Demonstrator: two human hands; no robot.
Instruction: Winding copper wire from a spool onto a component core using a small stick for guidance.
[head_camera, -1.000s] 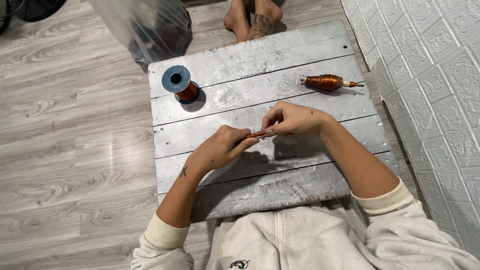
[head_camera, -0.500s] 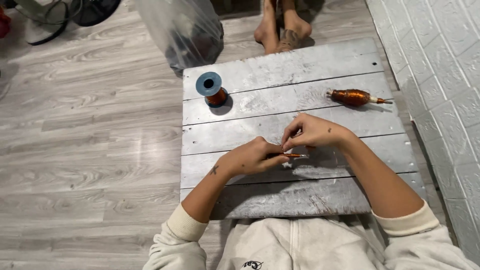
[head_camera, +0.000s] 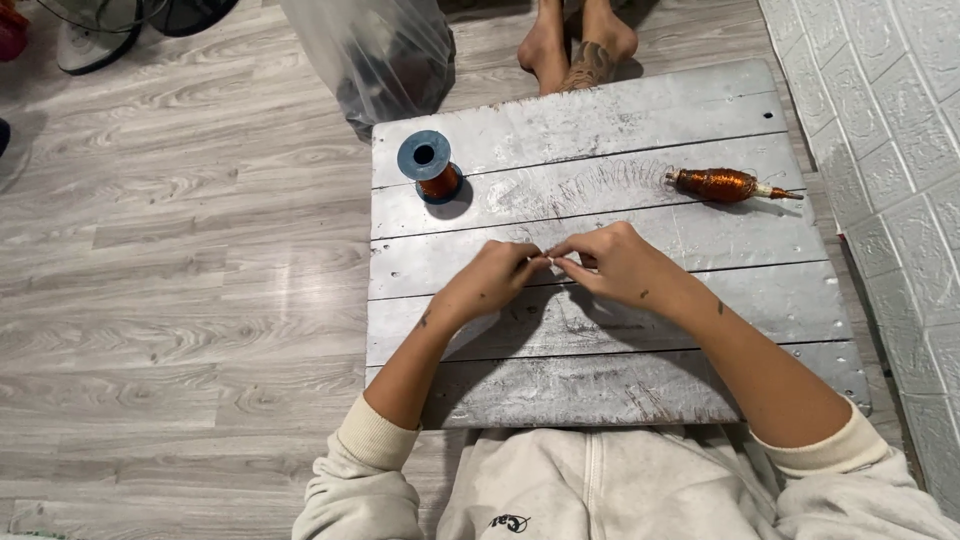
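1. Looking down from the head camera, I see my left hand (head_camera: 490, 282) and right hand (head_camera: 615, 262) meeting fingertip to fingertip over the middle of the grey plank board (head_camera: 640, 390).
2. Both hands are pinched shut, thumbs against forefingers, on something very small and pale at the spot where they touch; it is too small for me to tell what it is.
3. The hands sit just above the third plank from the far edge, roughly centred left to right.
4. A spool of copper wire (head_camera: 432, 168) with a blue-grey flange stands upright at the far left of the board, well apart from my left hand.
5. A copper-wound coil on a thin spindle (head_camera: 728, 185) lies on its side at the far right of the board, beyond my right hand and not touching it.
6. Faint fine curved lines show on the board between the spool and the coil; I cannot tell whether they are wire or scratches.
7. Past the far edge, another person's bare feet (head_camera: 580, 45) rest on the wooden floor (head_camera: 180, 280), beside a clear plastic bag (head_camera: 385, 55).
8. A white tiled wall (head_camera: 890, 120) runs along the right.
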